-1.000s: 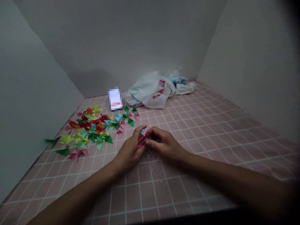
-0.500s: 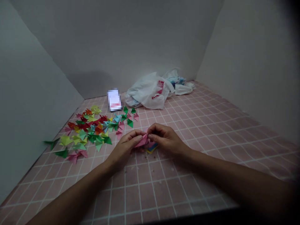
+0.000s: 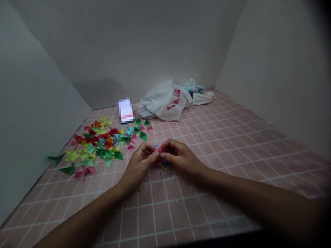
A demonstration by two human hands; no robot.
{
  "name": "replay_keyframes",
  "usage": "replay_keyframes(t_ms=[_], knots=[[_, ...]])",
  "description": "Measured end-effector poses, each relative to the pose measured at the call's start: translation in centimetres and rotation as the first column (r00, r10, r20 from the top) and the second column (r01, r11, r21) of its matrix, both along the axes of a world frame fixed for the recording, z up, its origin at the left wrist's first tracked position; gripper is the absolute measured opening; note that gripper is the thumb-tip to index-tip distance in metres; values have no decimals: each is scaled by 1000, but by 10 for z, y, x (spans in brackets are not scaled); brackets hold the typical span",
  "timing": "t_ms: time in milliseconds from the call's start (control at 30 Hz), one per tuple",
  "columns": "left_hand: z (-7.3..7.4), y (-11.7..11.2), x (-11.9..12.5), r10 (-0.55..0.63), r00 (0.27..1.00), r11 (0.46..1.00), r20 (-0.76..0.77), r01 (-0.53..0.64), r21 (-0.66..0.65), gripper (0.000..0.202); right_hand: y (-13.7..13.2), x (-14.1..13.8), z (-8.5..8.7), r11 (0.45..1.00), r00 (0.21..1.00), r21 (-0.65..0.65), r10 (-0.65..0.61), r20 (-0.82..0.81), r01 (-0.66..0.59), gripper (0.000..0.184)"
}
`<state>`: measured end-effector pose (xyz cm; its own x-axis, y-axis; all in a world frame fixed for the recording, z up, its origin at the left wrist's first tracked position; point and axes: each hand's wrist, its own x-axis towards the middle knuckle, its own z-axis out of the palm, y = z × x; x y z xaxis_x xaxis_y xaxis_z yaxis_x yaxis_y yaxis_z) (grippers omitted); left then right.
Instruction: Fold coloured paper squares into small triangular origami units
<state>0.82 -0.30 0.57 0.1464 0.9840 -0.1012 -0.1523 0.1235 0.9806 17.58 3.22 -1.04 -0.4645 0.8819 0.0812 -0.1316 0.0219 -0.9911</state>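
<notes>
A small piece of folded pink paper (image 3: 159,148) is pinched between my two hands. My left hand (image 3: 142,156) is closed on its left side, thumb on top. From the right, my right hand (image 3: 178,154) grips it with thumb and curled fingers. Most of the paper is hidden by my fingers, so its full shape does not show. Under my hands, sheets of coloured paper (image 3: 166,166) show a yellow and blue edge on the tablecloth. Many folded paper cranes (image 3: 103,151) in red, green, yellow, pink, orange and blue lie spread to the left.
A phone with a lit screen (image 3: 126,111) leans near the back wall. White plastic bags (image 3: 162,101) lie crumpled right of it, with a blue-patterned packet (image 3: 195,89) behind. Pink checked cloth (image 3: 232,144) covers the table, and walls stand on three sides.
My hands have drawn closer together, and the pink paper has turned more upright, with less of it showing. A blue edge now shows behind my fingers.
</notes>
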Motion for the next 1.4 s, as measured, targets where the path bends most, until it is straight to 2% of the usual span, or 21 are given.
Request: replay_keyframes(t_ms=[233, 367, 467, 1000, 1267, 1400], knots=[[-1, -1, 2, 29, 997, 998, 71, -25, -56, 29, 1, 2, 2, 999, 999, 39, 3, 49, -4, 8], [0, -1, 3, 50, 992, 988, 114, -32, -153, 32, -1, 2, 3, 998, 997, 61, -17, 76, 13, 8], [0, -2, 5, 59, 988, 984, 143, -33, -175, 35, -4, 1, 5, 994, 993, 101, -42, 106, 31, 10], [-3, 1, 4, 70, 994, 992, 82, -61, -108, 28, -3, 3, 4, 998, 997, 66, 19, 74, -24, 15], [2, -3, 5, 26, 1000, 999, 16, -25, -46, 26, -2, 3, 7, 997, 994, 74, -25, 107, 17, 15], [0, -2, 4, 41, 999, 999, -25, -42, -25, 26, -2, 3, 8, 998, 994, 52, -29, 103, 23, 16]])
